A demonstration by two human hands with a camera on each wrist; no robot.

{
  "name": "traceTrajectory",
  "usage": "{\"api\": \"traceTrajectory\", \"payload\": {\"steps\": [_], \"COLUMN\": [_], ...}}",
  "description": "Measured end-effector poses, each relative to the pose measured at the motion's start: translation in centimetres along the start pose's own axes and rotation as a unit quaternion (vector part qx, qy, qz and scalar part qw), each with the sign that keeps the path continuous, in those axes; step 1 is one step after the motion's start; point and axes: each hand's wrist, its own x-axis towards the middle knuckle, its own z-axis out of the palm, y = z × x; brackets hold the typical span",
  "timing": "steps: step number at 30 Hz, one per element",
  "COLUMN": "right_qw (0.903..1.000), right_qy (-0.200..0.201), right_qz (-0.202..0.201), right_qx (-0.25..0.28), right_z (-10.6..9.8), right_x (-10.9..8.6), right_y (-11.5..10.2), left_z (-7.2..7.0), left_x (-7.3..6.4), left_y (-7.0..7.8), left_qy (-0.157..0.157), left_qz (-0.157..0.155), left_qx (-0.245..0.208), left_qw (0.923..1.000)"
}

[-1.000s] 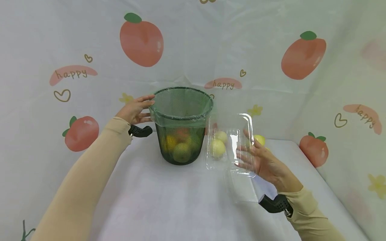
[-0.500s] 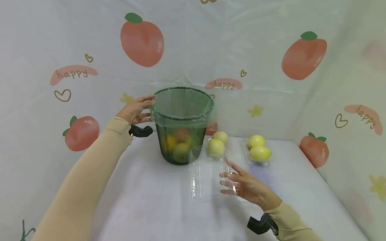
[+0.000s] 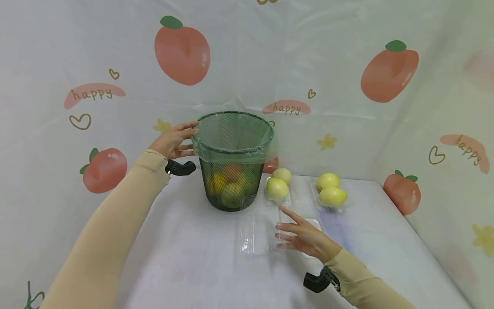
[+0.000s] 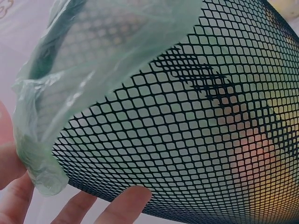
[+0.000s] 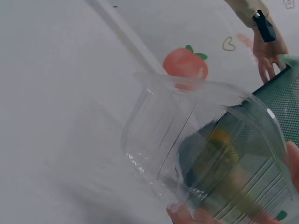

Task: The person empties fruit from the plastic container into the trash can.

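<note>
A black mesh basket (image 3: 231, 184), lined with a translucent green plastic bag (image 3: 247, 156), stands upright at the back centre. Orange, red and greenish fruit show dimly through its mesh. My left hand (image 3: 173, 139) touches the basket's left rim with spread, fairly straight fingers; in the left wrist view, fingertips (image 4: 128, 200) lie against the mesh and bag edge. My right hand (image 3: 302, 238) holds a clear plastic container (image 5: 159, 126) by its side, in front of the basket. In the head view the container's transparent walls are faint.
Right of the basket, two pale yellow-green fruits (image 3: 277, 189) sit in clear packaging. Two yellow fruits (image 3: 333, 196) rest in another clear container farther right. Behind my right hand a clear tray (image 3: 314, 224) lies on the white table. A printed cloth (image 3: 231, 51) hangs behind.
My right hand has brought the clear container down and left, from in front of the fruits to in front of the basket, uncovering the yellow fruits. My left hand stays at the rim.
</note>
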Motion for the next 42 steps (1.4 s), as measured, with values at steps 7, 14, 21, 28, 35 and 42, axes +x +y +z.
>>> {"api": "traceTrajectory", "payload": {"steps": [7, 14, 21, 28, 35, 42], "right_qw": [0.9991, 0.9982, 0.9972, 0.9969, 0.9967, 0.9962], "right_qy": [0.022, 0.019, 0.014, 0.003, -0.007, -0.009], "right_qz": [0.018, 0.032, 0.042, 0.049, 0.051, 0.054], "right_qx": [-0.031, -0.048, -0.06, -0.061, -0.062, -0.067], "right_z": [0.5, 0.69, 0.92, 0.87, 0.82, 0.94], "right_x": [0.64, 0.81, 0.81, 0.9, 1.05, 1.09], "right_y": [-0.16, -0.24, -0.27, -0.05, 0.21, 0.15], "left_z": [0.0, -0.05, 0.01, 0.04, 0.01, -0.05], "left_x": [-0.01, -0.08, -0.12, -0.2, 0.01, 0.06], "left_y": [0.04, 0.02, 0.04, 0.03, -0.01, -0.04], "left_qy": [0.004, 0.0, 0.0, 0.0, -0.001, -0.001], "left_qz": [-0.002, -0.001, 0.002, 0.003, 0.003, 0.003], "left_qx": [0.011, 0.013, 0.006, 0.003, -0.001, 0.0], "left_qw": [0.9999, 0.9999, 1.0, 1.0, 1.0, 1.0]}}
